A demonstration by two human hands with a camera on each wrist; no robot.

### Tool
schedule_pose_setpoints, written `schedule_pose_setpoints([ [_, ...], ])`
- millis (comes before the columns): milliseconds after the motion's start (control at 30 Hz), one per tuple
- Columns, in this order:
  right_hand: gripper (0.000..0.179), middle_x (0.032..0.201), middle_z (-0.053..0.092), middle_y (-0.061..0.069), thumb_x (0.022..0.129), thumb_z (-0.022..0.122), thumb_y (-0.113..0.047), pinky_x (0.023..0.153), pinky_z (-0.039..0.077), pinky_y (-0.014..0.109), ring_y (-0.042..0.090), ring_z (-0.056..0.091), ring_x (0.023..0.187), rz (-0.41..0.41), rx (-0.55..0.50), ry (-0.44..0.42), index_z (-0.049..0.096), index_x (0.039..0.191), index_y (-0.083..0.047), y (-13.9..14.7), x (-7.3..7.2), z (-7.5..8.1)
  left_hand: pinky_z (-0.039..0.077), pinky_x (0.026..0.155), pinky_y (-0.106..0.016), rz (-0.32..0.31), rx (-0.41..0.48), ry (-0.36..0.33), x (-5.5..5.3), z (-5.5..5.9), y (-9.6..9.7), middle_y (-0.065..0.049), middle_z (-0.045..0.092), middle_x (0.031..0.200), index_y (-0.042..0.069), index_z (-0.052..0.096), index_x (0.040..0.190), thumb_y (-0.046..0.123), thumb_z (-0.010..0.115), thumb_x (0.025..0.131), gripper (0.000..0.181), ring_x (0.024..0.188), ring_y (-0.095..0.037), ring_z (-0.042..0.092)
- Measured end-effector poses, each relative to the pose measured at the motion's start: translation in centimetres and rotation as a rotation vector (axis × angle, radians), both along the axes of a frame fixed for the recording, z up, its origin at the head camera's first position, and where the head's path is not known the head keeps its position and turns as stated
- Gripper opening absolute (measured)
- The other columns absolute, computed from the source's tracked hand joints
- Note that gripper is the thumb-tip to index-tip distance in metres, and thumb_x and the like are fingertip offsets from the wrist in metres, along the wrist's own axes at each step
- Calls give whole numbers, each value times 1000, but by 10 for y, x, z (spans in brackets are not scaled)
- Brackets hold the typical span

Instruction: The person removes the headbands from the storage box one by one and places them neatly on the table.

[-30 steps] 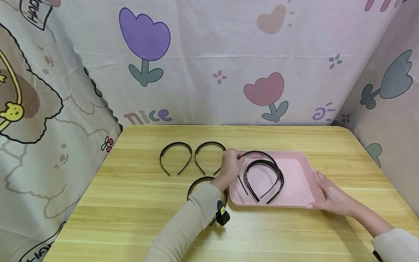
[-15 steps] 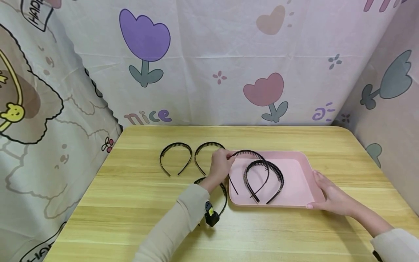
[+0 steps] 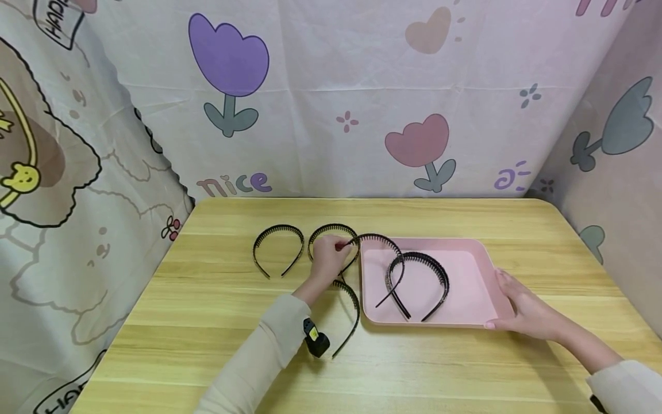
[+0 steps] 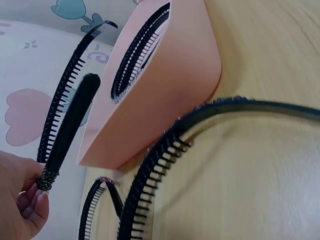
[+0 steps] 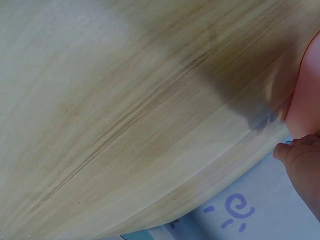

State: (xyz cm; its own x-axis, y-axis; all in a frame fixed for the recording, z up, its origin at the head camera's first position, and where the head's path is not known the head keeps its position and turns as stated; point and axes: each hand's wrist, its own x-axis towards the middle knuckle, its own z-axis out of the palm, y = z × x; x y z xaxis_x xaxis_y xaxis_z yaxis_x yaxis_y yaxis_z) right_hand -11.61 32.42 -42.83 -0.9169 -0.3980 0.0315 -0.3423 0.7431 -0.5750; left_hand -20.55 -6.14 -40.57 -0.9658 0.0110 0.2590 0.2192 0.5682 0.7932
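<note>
My left hand (image 3: 326, 263) pinches a black toothed headband (image 3: 403, 264) by one side, and its arch reaches over the left end of the pink tray (image 3: 470, 287). In the left wrist view, thumb and fingers close on the beaded part of this headband (image 4: 56, 100). Overlapping black headbands (image 3: 443, 279) lie inside the tray. My right hand (image 3: 532, 313) grips the tray's right wall, thumb at the near corner and fingers farther back. Another headband (image 3: 358, 310) lies near the left forearm, partly hidden by it. Behind the left hand is a further headband (image 3: 331, 226).
One more headband (image 3: 279, 227) rests at the left on the wooden table (image 3: 181, 333). A printed cloth (image 3: 320, 144) hangs behind the table and along its sides. A small black device (image 3: 316, 340) is strapped to the left wrist.
My left hand has moved left with the headband, drawing it away from the overlapping ones in the tray toward the tray's left edge. The right hand and tray have stayed put.
</note>
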Motion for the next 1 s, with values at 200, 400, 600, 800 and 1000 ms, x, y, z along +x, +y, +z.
schedule_pose_setpoints([
  [200, 110, 142, 11, 45, 68, 81, -24, 92, -6, -6, 59, 9, 131, -1, 4, 5, 8, 140, 18, 0, -1, 0, 54, 62, -24, 18, -24, 19, 0, -4, -8, -14, 72, 80, -1, 73, 86, 5, 70, 80, 9, 69, -21, 66],
  [400, 110, 141, 13, 45, 68, 81, -23, 92, -5, -6, 60, 10, 130, 5, 2, 21, 9, 139, 19, 0, -1, -1, 54, 62, -25, 29, -19, 27, 4, -4, -17, -15, 71, 79, -3, 72, 85, 3, 70, 79, 9, 69, -21, 65],
  [600, 110, 141, 13, 45, 68, 81, -23, 92, -5, -6, 59, 10, 131, 10, 4, 27, 10, 139, 19, 0, -1, -2, 55, 63, -28, 32, -35, 36, 5, -5, -26, -16, 70, 79, -3, 72, 84, 3, 69, 80, 8, 69, -23, 65],
  [800, 110, 141, 12, 45, 68, 81, -25, 92, -5, -6, 57, 9, 132, 3, 11, 16, 9, 140, 18, 0, -1, -1, 53, 64, -28, 49, -49, 13, 7, -6, -34, -15, 69, 80, -4, 72, 85, 5, 68, 81, 10, 72, -23, 63],
  [1000, 110, 141, 14, 45, 68, 81, -25, 93, -5, -6, 51, 5, 137, 0, 9, 26, 10, 139, 19, 1, 0, -2, 53, 63, -28, 53, -59, 38, 8, -9, -44, -15, 69, 78, -4, 72, 85, 5, 69, 81, 10, 71, -22, 62],
])
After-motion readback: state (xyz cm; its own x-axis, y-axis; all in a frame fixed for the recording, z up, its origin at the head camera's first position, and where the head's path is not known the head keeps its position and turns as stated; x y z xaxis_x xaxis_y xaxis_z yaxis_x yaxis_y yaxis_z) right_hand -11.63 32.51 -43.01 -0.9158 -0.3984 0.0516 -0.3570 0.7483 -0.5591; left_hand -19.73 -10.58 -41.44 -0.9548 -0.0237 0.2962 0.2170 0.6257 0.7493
